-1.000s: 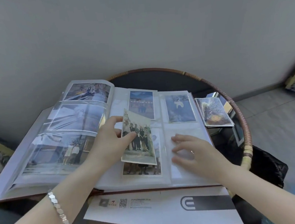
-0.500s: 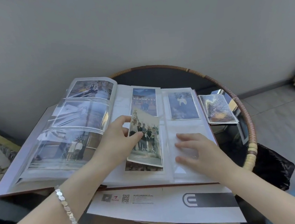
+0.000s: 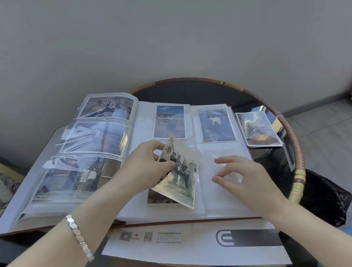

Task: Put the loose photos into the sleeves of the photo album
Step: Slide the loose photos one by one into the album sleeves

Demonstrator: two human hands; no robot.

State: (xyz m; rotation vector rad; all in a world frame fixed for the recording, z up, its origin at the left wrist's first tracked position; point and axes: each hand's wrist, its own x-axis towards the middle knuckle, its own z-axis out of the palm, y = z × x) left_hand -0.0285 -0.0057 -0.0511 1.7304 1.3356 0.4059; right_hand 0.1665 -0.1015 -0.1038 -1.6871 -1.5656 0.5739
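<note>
The photo album (image 3: 140,123) lies open on a round table, its left page full of sleeved photos. My left hand (image 3: 146,168) pinches a loose group photo (image 3: 181,175), tilted with its top leaning left, over the middle column of the right page. My right hand (image 3: 240,174) hovers on the empty lower right sleeve (image 3: 225,195), thumb and fingers pinching its clear plastic. Two photos sit in the upper sleeves (image 3: 170,121) of that page. A small stack of loose photos (image 3: 257,129) lies right of the album.
A white printed envelope (image 3: 193,244) sticks out from under the album's near edge. The round table has a raised wicker rim (image 3: 293,144). A black bag (image 3: 325,197) sits at the lower right, and a grey wall stands close behind.
My left hand has tilted the group photo further and shifted it right. My right hand went from lying flat on the empty sleeve to lifting its fingers and pinching the plastic.
</note>
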